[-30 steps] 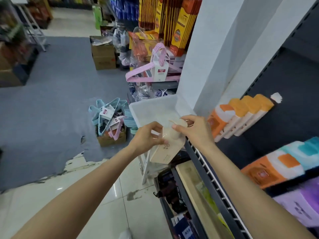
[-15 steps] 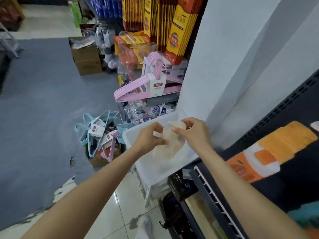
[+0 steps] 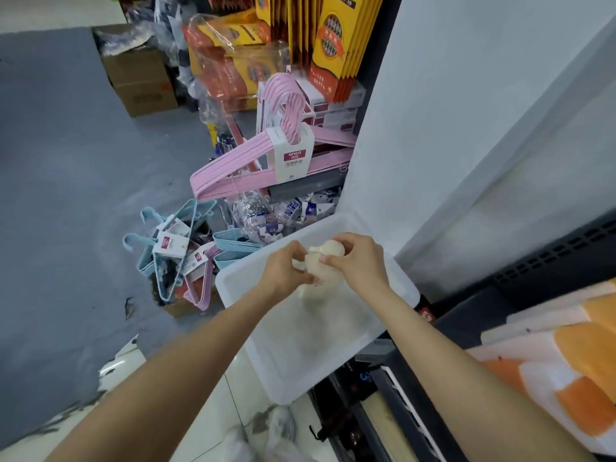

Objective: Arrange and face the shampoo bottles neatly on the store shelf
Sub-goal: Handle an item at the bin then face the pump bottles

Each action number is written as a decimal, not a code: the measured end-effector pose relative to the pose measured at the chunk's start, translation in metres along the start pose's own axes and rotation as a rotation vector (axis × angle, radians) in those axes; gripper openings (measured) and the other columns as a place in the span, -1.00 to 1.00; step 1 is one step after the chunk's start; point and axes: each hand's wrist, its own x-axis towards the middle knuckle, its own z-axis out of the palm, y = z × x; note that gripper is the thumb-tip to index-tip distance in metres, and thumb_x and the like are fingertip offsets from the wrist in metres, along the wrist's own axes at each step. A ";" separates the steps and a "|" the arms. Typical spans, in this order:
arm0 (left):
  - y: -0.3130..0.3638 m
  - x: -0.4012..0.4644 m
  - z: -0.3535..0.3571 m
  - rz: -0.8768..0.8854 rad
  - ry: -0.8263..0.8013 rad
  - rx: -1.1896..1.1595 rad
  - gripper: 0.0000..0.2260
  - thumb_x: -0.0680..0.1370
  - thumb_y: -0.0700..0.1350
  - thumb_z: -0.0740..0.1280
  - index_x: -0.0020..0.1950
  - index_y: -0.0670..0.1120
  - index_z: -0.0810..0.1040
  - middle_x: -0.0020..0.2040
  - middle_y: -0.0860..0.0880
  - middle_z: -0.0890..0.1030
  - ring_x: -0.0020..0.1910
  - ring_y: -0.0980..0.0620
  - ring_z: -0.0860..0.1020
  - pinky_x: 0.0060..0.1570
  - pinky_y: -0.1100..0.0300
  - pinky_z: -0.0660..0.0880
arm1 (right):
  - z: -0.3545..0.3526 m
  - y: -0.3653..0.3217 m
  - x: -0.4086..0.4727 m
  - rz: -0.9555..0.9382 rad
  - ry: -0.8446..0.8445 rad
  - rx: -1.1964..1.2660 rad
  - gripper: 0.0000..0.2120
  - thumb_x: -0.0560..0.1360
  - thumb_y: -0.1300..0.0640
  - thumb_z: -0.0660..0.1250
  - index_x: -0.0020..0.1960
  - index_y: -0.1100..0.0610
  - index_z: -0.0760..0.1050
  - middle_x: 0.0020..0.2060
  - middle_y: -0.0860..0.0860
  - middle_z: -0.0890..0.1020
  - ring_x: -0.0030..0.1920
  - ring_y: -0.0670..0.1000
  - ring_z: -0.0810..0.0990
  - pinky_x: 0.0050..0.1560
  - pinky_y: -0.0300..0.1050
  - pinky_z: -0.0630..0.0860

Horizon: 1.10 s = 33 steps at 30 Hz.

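Note:
A cream pump bottle (image 3: 322, 271) is held over a white plastic bin (image 3: 310, 358). My left hand (image 3: 287, 269) grips its body from the left. My right hand (image 3: 359, 261) pinches the bottle's pump top from the right. Orange and white shampoo bottles (image 3: 563, 368) lie blurred on the dark store shelf (image 3: 466, 325) at the lower right.
Pink hangers (image 3: 266, 168) and blue hangers (image 3: 173, 248) are heaped on the floor to the left of the bin. Yellow-red packages (image 3: 330, 45) and a cardboard box (image 3: 140, 78) stand behind. A white pillar (image 3: 450, 128) rises at the right.
The view has swung left and down, away from the shelf. Both hands with the bottle have moved from beside the shelf edge to over the white bin.

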 end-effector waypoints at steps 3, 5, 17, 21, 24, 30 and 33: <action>-0.009 0.004 0.004 -0.015 -0.022 0.037 -0.64 0.28 -0.26 0.55 -0.07 -0.08 0.45 0.01 -0.10 0.57 0.00 -0.13 0.56 -0.04 0.07 0.47 | 0.012 0.016 0.002 0.023 0.012 -0.034 -0.72 0.32 0.13 0.53 0.00 0.15 0.62 -0.12 0.02 0.67 -0.09 0.01 0.60 -0.06 -0.16 0.52; -0.013 0.006 0.006 -0.025 -0.043 0.036 -0.64 0.28 -0.26 0.55 -0.07 -0.07 0.44 0.01 -0.10 0.56 -0.01 -0.17 0.58 -0.04 0.04 0.50 | 0.019 0.026 0.003 0.019 0.032 -0.056 -0.76 0.33 0.09 0.52 -0.04 0.13 0.62 -0.16 0.00 0.67 -0.13 0.00 0.59 -0.18 -0.26 0.45; -0.015 0.001 -0.007 -0.012 -0.118 0.240 -0.61 0.46 -0.10 0.44 0.23 -0.18 0.45 0.12 -0.08 0.55 0.09 -0.04 0.52 0.00 0.20 0.41 | 0.035 0.028 -0.002 -0.008 0.034 -0.095 -0.64 0.39 0.13 0.47 0.15 0.11 0.50 0.02 0.05 0.53 0.03 0.01 0.50 -0.04 -0.29 0.30; -0.004 -0.010 -0.027 0.025 -0.122 0.439 -0.71 0.55 -0.15 0.30 0.26 -0.17 0.44 0.16 -0.16 0.57 0.11 -0.13 0.52 0.06 0.10 0.45 | 0.031 0.019 -0.012 0.051 0.037 -0.148 -0.51 0.43 0.11 0.44 0.30 0.16 0.39 0.17 0.12 0.48 0.19 0.08 0.46 0.03 -0.26 0.27; 0.011 -0.027 -0.042 0.085 -0.120 0.605 -0.74 0.56 -0.15 0.23 0.24 -0.13 0.46 0.19 -0.14 0.54 0.13 -0.14 0.51 0.05 0.05 0.48 | 0.024 0.010 -0.034 0.101 0.073 -0.186 -0.58 0.49 0.13 0.35 0.30 0.20 0.38 0.20 0.14 0.46 0.21 0.09 0.45 0.08 -0.22 0.32; 0.033 -0.092 -0.051 0.279 -0.174 0.807 -0.72 0.58 -0.08 0.18 0.28 -0.07 0.44 0.23 -0.10 0.51 0.17 -0.13 0.49 -0.05 0.11 0.38 | 0.013 -0.004 -0.115 0.137 0.148 -0.251 -0.75 0.53 0.22 0.20 0.18 0.17 0.52 0.08 0.08 0.59 0.12 0.07 0.53 0.10 -0.08 0.48; 0.031 -0.126 -0.047 0.306 -0.262 0.750 -0.76 0.57 -0.04 0.23 0.21 -0.03 0.48 0.20 -0.11 0.53 0.14 -0.12 0.51 0.03 0.11 0.43 | 0.003 -0.007 -0.168 0.156 0.183 -0.275 -0.75 0.53 0.21 0.19 0.16 0.15 0.53 0.06 0.07 0.59 0.08 0.09 0.55 0.03 -0.05 0.52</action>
